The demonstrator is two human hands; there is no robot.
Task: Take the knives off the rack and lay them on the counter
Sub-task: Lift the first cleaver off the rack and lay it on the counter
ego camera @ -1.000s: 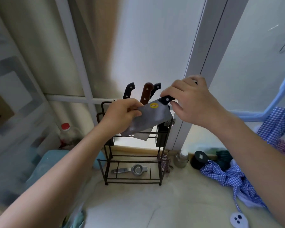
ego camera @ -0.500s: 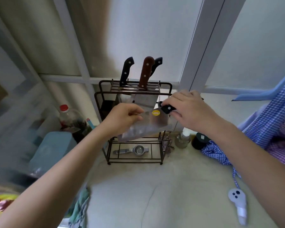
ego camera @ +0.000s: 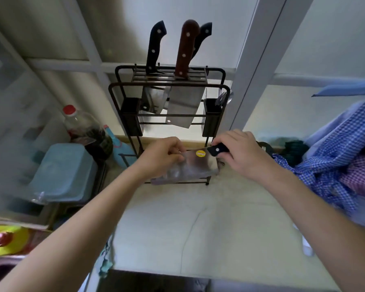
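Two hands hold a cleaver (ego camera: 190,167) low before the rack (ego camera: 169,102), above the counter (ego camera: 209,218): right hand (ego camera: 240,154) fingers wrapped round its black handle, left hand (ego camera: 162,157) pinching the blade's spine. Its broad steel blade, blurred, bears a round yellow sticker (ego camera: 200,153). Three knives (ego camera: 184,49) stand slotted in the rack.

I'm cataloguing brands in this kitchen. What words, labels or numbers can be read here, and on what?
Nothing is legible.
Yellow round sticker on the cleaver held in both hands: red print, too small and blurred to read.
Red-capped bottle: no readable label.
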